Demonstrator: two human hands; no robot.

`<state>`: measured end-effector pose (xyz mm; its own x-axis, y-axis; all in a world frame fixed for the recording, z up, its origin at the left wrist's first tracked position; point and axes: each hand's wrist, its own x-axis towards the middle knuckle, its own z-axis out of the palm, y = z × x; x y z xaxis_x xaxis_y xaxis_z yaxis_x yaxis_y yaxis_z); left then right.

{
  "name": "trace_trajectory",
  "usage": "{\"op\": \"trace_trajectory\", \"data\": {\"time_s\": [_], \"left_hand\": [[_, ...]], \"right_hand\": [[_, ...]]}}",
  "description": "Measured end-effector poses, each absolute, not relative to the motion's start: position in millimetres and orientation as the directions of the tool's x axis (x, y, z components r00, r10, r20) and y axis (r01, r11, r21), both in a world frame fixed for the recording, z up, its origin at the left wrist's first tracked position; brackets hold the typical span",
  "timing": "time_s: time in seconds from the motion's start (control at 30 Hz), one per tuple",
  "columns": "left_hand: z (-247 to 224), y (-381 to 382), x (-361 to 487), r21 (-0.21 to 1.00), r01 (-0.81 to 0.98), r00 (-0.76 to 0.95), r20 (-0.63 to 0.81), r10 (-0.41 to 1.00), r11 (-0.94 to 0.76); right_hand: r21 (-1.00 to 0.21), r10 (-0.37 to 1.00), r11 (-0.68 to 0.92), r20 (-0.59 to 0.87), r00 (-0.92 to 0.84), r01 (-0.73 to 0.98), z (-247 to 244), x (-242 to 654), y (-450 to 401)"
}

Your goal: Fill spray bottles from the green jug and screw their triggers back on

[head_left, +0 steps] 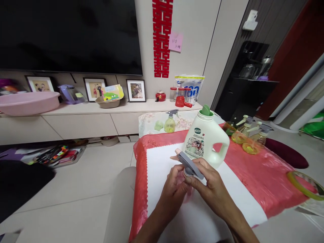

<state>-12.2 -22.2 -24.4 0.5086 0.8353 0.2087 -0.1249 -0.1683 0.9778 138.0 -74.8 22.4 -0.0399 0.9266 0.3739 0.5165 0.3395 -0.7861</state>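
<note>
My left hand (170, 190) is wrapped round a small see-through pink spray bottle (188, 196), low over the table's near side. On the neck of that bottle sits a grey trigger spray head (190, 164) with a pinkish nozzle, pointing up and left. My right hand (212, 184) is closed on the spray head, thumb near the collar and fingers behind it. Fingers hide much of the bottle and the joint. Just beyond my hands stands a big pale-green detergent jug (199, 131), with a green piece (206, 110) in its mouth.
A white cloth (158, 165) lies on the red plastic table cover (263, 182). At the back stands a yellowish spray bottle (169, 124) beside a green lump (159, 126). More spray bottles (250, 147) are at right, with a tape roll (301, 182) by the edge.
</note>
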Motion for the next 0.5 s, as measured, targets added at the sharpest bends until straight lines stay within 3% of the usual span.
{"op": "trace_trajectory", "data": {"time_s": [0.33, 0.5], "left_hand": [[-27.5, -22.4, -12.2, 0.973, -0.187, 0.515, 0.213, 0.830, -0.134], [-25.6, -24.8, -11.2, 0.957, -0.290, 0.514, 0.160, 0.843, -0.005]], "right_hand": [[-0.793, 0.934, 0.306, 0.358, -0.004, 0.527, 22.7, 134.9, -76.0], [-0.822, 0.937, 0.281, 0.346, 0.043, 0.496, 20.5, 131.8, -76.0]]}}
